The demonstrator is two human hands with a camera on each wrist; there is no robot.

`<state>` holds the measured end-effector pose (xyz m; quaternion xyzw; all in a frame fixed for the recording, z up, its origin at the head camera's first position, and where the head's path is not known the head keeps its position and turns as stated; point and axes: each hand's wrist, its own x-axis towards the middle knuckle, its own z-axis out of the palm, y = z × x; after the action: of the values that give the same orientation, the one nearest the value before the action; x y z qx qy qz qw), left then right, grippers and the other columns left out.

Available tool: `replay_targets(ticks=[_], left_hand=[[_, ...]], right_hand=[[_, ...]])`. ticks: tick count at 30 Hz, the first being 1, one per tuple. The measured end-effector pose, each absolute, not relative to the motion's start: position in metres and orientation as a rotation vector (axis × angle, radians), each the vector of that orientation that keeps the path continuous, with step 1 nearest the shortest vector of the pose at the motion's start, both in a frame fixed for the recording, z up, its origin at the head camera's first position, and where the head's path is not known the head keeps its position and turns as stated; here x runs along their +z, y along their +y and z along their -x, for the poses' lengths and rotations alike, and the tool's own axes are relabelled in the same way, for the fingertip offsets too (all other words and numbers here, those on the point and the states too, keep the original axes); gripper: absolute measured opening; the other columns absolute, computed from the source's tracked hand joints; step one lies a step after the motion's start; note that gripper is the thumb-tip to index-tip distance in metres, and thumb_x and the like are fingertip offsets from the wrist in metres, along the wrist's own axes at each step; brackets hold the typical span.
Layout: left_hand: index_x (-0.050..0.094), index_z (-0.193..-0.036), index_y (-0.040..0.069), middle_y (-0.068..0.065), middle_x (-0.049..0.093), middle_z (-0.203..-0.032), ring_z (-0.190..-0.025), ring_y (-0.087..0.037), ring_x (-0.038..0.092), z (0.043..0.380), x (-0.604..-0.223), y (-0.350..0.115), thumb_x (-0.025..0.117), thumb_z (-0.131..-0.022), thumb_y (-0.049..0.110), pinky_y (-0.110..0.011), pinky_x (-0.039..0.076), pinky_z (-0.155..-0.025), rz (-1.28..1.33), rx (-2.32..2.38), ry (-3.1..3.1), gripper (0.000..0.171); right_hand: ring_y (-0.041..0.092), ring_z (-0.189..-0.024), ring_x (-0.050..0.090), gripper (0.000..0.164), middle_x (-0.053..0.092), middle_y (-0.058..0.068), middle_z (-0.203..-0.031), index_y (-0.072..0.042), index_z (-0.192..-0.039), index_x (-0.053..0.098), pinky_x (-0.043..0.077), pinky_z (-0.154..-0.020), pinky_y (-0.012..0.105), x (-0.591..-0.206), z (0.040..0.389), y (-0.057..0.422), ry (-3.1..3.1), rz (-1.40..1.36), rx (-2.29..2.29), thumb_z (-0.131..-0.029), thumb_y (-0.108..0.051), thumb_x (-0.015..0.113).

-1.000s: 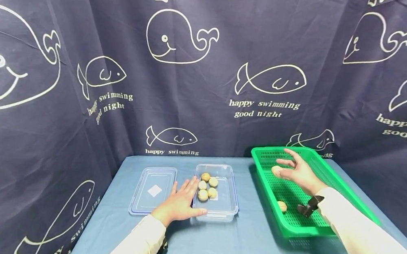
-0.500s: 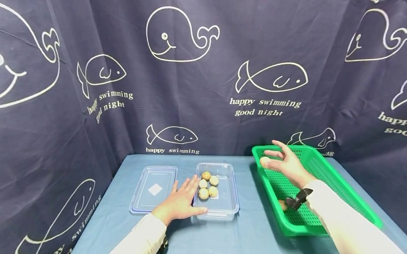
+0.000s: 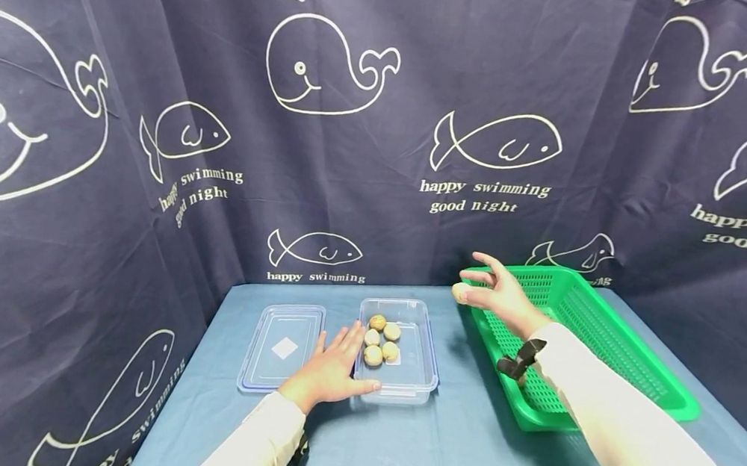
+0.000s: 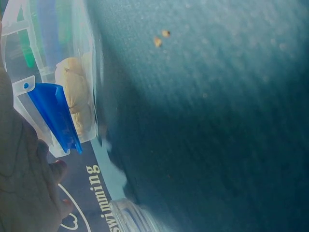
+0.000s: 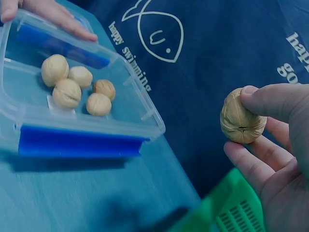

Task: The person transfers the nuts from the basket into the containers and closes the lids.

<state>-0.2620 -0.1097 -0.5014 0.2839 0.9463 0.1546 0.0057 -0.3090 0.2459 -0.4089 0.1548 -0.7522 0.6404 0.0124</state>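
Note:
Between thumb and fingertips, my right hand [image 3: 505, 298] pinches a walnut [image 5: 241, 117] above the left rim of the green basket [image 3: 644, 364]. My left hand [image 3: 329, 370] lies with straight fingers along the left side of a clear plastic box [image 3: 408, 392], touching its rim. Several walnuts [image 5: 66, 93] sit together in the left part of the box. Its blue side latch [image 4: 54, 113] hangs unclipped in the left wrist view. Another walnut [image 3: 522, 380] in the basket is mostly hidden behind the black wrist strap.
A clear lid [image 3: 267, 358] with a blue edge lies on the blue tablecloth [image 3: 386, 452], left of the box. Two small crumbs [image 4: 159, 40] lie on the cloth. A dark printed curtain [image 3: 379, 173] stands behind the table.
My right hand has carried the walnut leftward from inside the basket to its left rim. My left hand and the box have stayed in place.

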Motion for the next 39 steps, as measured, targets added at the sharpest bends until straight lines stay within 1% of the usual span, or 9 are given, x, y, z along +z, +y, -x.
replay_targets(ticks=[4,8,11,19,24,28,33,39], left_hand=[[0.019,-0.161,0.002,-0.012,0.017,-0.168,-0.152,-0.038,0.022,0.262,-0.501,-0.110,0.056,-0.086,0.075,-0.067,0.007,-0.118,-0.873,0.473,2.956,0.111],[0.020,-0.161,0.003,-0.012,0.017,-0.168,-0.152,-0.038,0.022,0.261,-0.500,-0.110,0.056,-0.086,0.075,-0.066,0.007,-0.118,-0.863,0.469,2.958,0.110],[0.021,-0.161,0.003,-0.012,0.018,-0.168,-0.152,-0.037,0.022,0.261,-0.500,-0.110,0.056,-0.086,0.076,-0.066,0.007,-0.118,-0.860,0.466,2.959,0.110],[0.020,-0.161,0.002,-0.013,0.018,-0.168,-0.152,-0.039,0.023,0.260,-0.501,-0.110,0.058,-0.086,0.074,-0.068,0.008,-0.117,-0.877,0.486,2.955,0.110],[0.019,-0.161,0.004,-0.011,0.017,-0.168,-0.152,-0.038,0.021,0.259,-0.499,-0.110,0.056,-0.086,0.075,-0.066,0.007,-0.118,-0.861,0.477,2.953,0.111],[0.019,-0.161,0.004,-0.011,0.016,-0.169,-0.152,-0.037,0.021,0.260,-0.499,-0.110,0.055,-0.086,0.076,-0.066,0.007,-0.118,-0.855,0.478,2.948,0.111],[0.019,-0.161,0.003,-0.011,0.017,-0.168,-0.152,-0.037,0.022,0.261,-0.501,-0.110,0.056,-0.085,0.076,-0.066,0.009,-0.118,-0.865,0.464,2.959,0.111],[0.020,-0.161,0.003,-0.012,0.017,-0.168,-0.152,-0.038,0.023,0.261,-0.500,-0.110,0.056,-0.086,0.075,-0.067,0.009,-0.118,-0.869,0.473,2.960,0.110]], right_hand=[[0.009,-0.103,0.069,0.086,0.046,0.031,-0.147,-0.011,-0.161,0.018,0.056,-0.088,0.029,-0.409,0.311,0.232,-2.333,-0.486,2.032,-0.092,0.005,0.067],[0.013,-0.104,0.069,0.087,0.046,0.031,-0.147,-0.011,-0.162,0.017,0.056,-0.089,0.032,-0.410,0.315,0.218,-2.325,-0.490,2.062,-0.092,0.004,0.068],[0.015,-0.105,0.069,0.087,0.047,0.029,-0.147,-0.012,-0.161,0.019,0.056,-0.089,0.033,-0.412,0.318,0.209,-2.321,-0.491,2.071,-0.092,0.004,0.068],[0.018,-0.108,0.068,0.086,0.049,0.031,-0.145,-0.009,-0.161,0.020,0.056,-0.089,0.033,-0.418,0.319,0.187,-2.288,-0.497,2.118,-0.090,0.007,0.067],[0.017,-0.106,0.068,0.085,0.050,0.031,-0.144,-0.009,-0.160,0.022,0.057,-0.088,0.033,-0.423,0.320,0.177,-2.273,-0.473,2.148,-0.090,0.008,0.067],[0.021,-0.106,0.069,0.085,0.051,0.030,-0.144,-0.008,-0.159,0.024,0.056,-0.089,0.033,-0.428,0.319,0.170,-2.284,-0.456,2.143,-0.088,0.008,0.068],[0.025,-0.110,0.068,0.084,0.052,0.027,-0.144,-0.010,-0.159,0.024,0.054,-0.092,0.034,-0.434,0.316,0.164,-2.335,-0.439,2.114,-0.089,0.005,0.068],[0.026,-0.110,0.068,0.084,0.050,0.029,-0.145,-0.008,-0.159,0.022,0.054,-0.094,0.038,-0.442,0.314,0.158,-2.359,-0.468,2.108,-0.089,0.006,0.066]])
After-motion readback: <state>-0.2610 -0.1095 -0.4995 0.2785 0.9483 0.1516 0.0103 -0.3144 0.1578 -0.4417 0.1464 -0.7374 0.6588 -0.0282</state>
